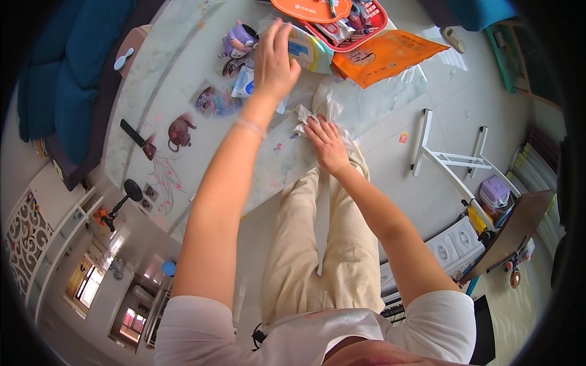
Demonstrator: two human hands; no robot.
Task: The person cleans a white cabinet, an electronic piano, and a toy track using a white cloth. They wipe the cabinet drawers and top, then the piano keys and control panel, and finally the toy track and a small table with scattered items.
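Note:
My right hand lies palm down on a crumpled white wipe at the near edge of a marble-patterned table. The wipe bunches out beyond my fingertips. Farther out, my left hand is raised over the table beside a pastel soft pack. It is slightly blurred, and whether it touches the pack is unclear. Under and beside the left wrist is a small white and blue packet. A purple cartoon-shaped cup stands just left of that hand.
A red plastic basket full of small items sits at the table's far end, with an orange round fan-like sheet on top. An orange bag overhangs the table edge. A white metal frame stands on the floor at right; a blue sofa is at left.

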